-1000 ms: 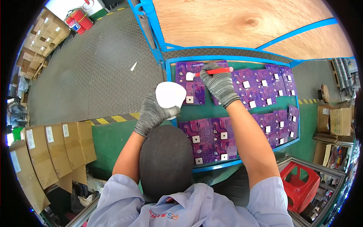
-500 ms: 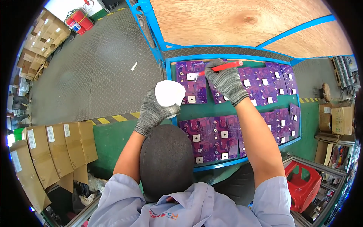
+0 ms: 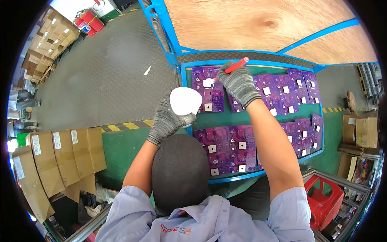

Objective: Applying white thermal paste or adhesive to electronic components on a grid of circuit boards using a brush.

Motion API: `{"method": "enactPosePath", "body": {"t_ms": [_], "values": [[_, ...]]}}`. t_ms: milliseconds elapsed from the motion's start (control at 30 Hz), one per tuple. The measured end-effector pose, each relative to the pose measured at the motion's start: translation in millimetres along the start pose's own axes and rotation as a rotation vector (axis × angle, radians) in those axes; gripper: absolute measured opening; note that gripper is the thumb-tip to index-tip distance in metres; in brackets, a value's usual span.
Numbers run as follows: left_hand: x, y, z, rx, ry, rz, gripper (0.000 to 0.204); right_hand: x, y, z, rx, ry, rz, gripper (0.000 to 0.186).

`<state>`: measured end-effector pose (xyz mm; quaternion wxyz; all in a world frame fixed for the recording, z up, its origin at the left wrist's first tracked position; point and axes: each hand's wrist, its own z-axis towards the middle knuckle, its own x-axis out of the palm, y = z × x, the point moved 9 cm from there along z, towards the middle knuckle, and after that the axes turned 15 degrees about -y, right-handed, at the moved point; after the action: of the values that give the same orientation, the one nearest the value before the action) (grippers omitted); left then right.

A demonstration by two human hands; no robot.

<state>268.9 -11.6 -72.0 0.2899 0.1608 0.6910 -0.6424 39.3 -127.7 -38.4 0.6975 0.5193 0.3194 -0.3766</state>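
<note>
Both my hands wear grey knit gloves. My left hand [image 3: 167,119] holds a small white container [image 3: 185,101] at the left edge of a green tray with a blue rim [image 3: 184,80]. My right hand [image 3: 238,84] grips a red-handled tool [image 3: 237,65] and its tip rests on a white square on a purple circuit board [image 3: 207,89] at the tray's far left. Several more purple boards [image 3: 227,149] with white squares lie in rows across the tray.
A wooden panel in a blue frame [image 3: 258,26] lies beyond the tray. Grey checker-plate floor [image 3: 100,76] spreads to the left, with cardboard boxes [image 3: 56,155] at lower left. A red stool [image 3: 324,201] stands at lower right, more boxes [image 3: 363,131] at right.
My right hand has moved left across the tray with the red tool, from the middle boards to the far-left board. My left hand with the white container has stayed put.
</note>
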Motion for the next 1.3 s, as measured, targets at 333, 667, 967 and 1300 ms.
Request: {"method": "enactPosePath", "body": {"t_ms": [333, 667, 967, 1300], "values": [[-15, -12, -4, 0.003, -0.060, -0.072, 0.083, -10, 19, -3, 0.020, 0.024, 0.083, 0.015], [9, -10, -6, 0.106, -0.030, -0.184, 0.093, 2, -39, -8, -0.173, -0.213, 0.291, 0.007], [7, -3, -13, 0.281, -0.035, -0.187, 0.085, -83, -33, -33, 0.087, -0.116, 0.728, 0.012], [11, -37, -5, 0.264, 0.066, -0.068, 0.111, -180, 75, -116, -0.336, -0.198, 0.669, 0.020]]}}
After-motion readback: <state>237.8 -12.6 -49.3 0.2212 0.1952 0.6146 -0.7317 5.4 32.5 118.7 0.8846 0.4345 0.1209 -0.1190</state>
